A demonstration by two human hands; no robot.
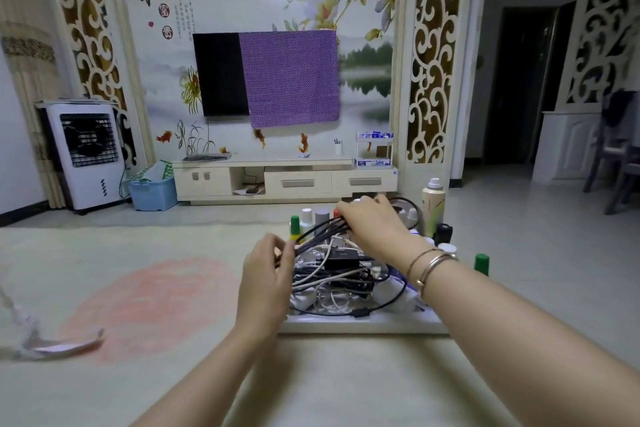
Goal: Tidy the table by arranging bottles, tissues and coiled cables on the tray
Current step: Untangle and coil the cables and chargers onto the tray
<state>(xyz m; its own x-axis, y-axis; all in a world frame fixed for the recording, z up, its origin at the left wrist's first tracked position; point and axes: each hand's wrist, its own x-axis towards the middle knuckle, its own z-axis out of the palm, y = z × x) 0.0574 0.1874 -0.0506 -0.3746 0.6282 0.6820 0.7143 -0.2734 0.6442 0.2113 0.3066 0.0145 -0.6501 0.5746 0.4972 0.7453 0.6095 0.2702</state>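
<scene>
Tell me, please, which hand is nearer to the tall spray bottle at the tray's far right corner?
Right. The right hand grips the cable bundle just left of the tall spray bottle; the left hand holds the bundle's other end, farther left.

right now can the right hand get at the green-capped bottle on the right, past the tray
Probably not yet. The right hand is closed on a bundle of dark cables, shared with the left hand. The way to the green-capped bottle looks clear, beside the tray, once it lets go.

Table left of tray open; bottles crowd far edge.
</scene>
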